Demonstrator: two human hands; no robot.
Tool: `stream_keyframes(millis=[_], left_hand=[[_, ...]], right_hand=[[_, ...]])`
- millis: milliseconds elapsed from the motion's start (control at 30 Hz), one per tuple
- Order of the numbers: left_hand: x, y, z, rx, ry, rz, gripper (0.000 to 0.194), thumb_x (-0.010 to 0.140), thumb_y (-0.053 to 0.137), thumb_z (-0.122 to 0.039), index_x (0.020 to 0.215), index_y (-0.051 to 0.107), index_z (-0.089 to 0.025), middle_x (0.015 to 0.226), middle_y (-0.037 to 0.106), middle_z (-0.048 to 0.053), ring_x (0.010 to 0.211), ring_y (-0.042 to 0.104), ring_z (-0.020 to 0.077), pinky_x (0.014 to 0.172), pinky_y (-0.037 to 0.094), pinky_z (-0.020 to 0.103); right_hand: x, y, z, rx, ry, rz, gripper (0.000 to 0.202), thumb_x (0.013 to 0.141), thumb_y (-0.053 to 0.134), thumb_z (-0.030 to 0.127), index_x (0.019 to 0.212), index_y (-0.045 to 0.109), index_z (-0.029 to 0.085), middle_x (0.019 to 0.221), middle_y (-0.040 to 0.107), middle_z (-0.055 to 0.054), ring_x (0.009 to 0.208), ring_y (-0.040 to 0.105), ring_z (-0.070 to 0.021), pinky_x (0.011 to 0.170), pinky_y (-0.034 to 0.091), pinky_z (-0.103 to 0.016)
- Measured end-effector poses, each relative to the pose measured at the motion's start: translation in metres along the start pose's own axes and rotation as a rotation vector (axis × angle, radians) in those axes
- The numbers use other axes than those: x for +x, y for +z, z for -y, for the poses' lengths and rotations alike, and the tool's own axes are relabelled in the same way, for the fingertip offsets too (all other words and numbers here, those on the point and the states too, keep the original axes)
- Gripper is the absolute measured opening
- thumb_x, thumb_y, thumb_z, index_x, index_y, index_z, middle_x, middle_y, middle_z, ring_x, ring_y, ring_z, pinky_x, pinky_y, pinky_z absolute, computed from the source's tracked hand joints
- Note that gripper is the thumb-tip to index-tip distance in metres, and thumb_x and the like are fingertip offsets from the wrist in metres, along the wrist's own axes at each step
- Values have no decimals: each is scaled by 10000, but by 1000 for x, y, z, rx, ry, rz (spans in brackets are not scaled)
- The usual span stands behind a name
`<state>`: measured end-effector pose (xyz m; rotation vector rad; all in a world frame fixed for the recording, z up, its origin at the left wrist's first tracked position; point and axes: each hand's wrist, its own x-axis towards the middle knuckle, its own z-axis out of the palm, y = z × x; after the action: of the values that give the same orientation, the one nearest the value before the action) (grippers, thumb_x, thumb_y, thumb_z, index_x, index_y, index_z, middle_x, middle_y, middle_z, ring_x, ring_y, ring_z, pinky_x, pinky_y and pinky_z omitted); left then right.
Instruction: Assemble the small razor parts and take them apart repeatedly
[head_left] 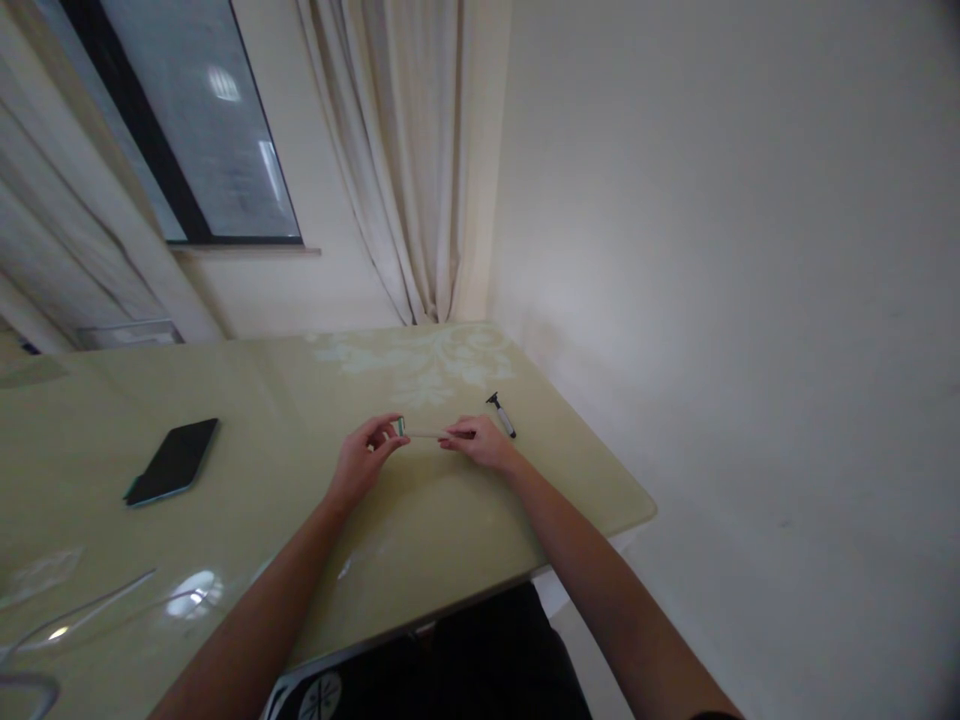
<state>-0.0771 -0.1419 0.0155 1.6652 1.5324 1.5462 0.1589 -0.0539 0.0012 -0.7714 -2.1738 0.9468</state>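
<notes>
In the head view my left hand (369, 455) pinches a small green-and-white piece (401, 427) between thumb and fingers. My right hand (480, 440) is closed on the other end of a thin pale stick (426, 435), which runs level between both hands just above the table. The stick meets the green-and-white piece, but whether they are one item is too small to tell. Just beyond my right hand lies what looks like a razor (504, 415), with a black T-shaped head and a grey handle, apart from my fingers.
The glossy pale table (420, 540) ends at the wall (712, 300) on the right. A dark, thin folder-like item (174, 460) lies on the left. Grey cable-like strands (75, 610) are at the lower left. Curtains (405, 150) hang behind, beside a window (195, 120).
</notes>
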Motion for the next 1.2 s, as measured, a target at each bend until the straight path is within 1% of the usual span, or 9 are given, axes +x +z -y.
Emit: stream_keyframes(millis=[167,333,467,600,767,900,1000,1067,1200], left_hand=[[0,1,1,9,9,10,393,743,783,-435,1050,734,-195,734,641,-21,567,498,110,546,414,231],[0,-2,1,1,14,8,402,747,784,-433,1061,732,-189,725,634,-22,569,492,111,547,412,231],[0,-2,0,1,16,-3,399,750,783,-420,1072,728,-191,732,638,-21,581,499,112,565,422,232],[-1,0,-1,3,10,16,390,751,781,-417,1070,730,-199,735,642,-21,579,496,112,560,419,228],[-2,2,-2,10,15,30,390,750,780,-432,1062,732,-204,750,653,-15,578,504,113,558,422,231],[-1,0,-2,22,8,7,397,754,776,-445,1063,730,-201,736,648,-15,562,489,110,543,413,230],[-1,-1,-2,19,6,17,401,745,782,-441,1062,731,-201,728,648,-14,561,486,112,538,412,230],[-1,0,-1,16,9,26,402,741,785,-435,1064,730,-201,734,650,-13,566,488,112,543,415,230],[-1,0,0,11,15,28,404,746,781,-438,1067,731,-199,739,647,-16,577,497,114,562,426,235]], right_hand=[[1,4,-2,-79,45,-145,208,911,738,342,924,823,153,742,653,-25,668,530,-131,624,347,-247],[-2,-2,-4,-29,-23,27,266,881,762,422,935,827,169,711,644,-12,644,514,-128,606,339,-243],[-3,0,0,7,-20,-39,326,887,743,477,931,824,165,739,644,-19,648,509,-125,609,348,-243],[-1,4,2,5,-15,-23,298,889,749,451,933,821,165,737,641,-16,655,522,-125,613,359,-237],[0,2,-2,-124,54,-174,257,922,723,402,956,821,167,769,667,-34,687,545,-132,651,370,-243],[-2,-4,-1,-59,37,-47,279,886,756,429,949,826,167,745,651,-22,661,523,-128,620,356,-240],[-3,-1,2,9,23,36,314,875,757,468,952,825,171,750,656,-21,670,523,-132,610,353,-237],[-2,3,3,2,25,4,303,890,745,455,945,823,167,755,661,-25,678,527,-133,618,354,-238],[0,6,-1,-75,61,-146,277,913,728,409,939,822,150,742,652,-32,669,523,-131,629,344,-249]])
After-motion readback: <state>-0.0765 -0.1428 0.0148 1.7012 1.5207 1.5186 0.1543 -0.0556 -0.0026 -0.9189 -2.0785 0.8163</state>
